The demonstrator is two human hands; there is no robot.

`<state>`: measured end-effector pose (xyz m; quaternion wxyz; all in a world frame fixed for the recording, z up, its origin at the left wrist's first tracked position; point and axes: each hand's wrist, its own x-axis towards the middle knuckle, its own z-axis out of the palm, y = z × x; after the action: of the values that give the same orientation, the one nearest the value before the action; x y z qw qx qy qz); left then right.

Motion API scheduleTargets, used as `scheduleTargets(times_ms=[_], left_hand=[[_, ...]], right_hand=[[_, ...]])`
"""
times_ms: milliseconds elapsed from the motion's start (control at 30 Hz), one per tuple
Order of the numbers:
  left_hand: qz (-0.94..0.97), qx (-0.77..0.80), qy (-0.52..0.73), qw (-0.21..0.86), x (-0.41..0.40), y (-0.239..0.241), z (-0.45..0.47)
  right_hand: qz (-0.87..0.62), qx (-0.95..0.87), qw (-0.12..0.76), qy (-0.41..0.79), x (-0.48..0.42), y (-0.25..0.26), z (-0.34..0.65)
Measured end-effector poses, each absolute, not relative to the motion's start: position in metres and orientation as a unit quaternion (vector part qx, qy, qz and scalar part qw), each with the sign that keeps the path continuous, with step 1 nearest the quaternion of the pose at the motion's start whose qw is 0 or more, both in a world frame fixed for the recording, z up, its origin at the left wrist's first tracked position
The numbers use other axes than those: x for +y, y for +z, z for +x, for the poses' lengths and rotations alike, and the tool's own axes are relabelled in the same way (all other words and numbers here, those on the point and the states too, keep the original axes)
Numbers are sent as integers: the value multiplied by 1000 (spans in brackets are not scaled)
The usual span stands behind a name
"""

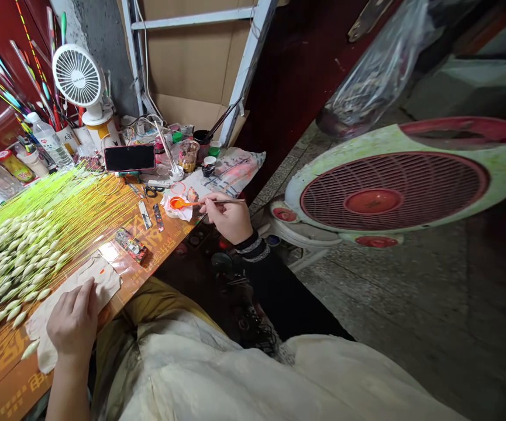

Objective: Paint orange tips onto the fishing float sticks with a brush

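Observation:
My right hand (226,215) is closed on the dark handle of a paintbrush (196,203). The brush's orange end lies over a small cup of orange paint (176,202), which sits on crumpled white tissue (184,214). My left hand (73,316) rests on a beige cloth (111,279) near the table's front edge. Its fingers are bent and pressed together; what they hold, if anything, is hidden. An orange spot marks the cloth just beyond the fingertips. Beside this hand lie many white fishing float bodies (28,248) with thin yellow-green stems (81,202).
A phone (130,158) leans upright at the back, near a small white fan (78,76), a water bottle (51,143) and paint pots (188,155). Black scissors (151,191) and a paint-crusted block (130,244) lie on the table (165,242). A large floor fan (393,193) stands at right.

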<state>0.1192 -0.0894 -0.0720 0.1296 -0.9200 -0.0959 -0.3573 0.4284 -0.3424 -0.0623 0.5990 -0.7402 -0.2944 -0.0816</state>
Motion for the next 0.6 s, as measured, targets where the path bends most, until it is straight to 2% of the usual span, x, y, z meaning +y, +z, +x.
scheduleTargets(times_ms=[233,600], left_hand=[[-917,-83,-363,144,-90,-70,121],[-917,-82,-366,138,-93,-67,121]], right_hand=[[-684,-260,681,-30,-334,-64,427],[-695,-195,689,-71,-333,-84,425]])
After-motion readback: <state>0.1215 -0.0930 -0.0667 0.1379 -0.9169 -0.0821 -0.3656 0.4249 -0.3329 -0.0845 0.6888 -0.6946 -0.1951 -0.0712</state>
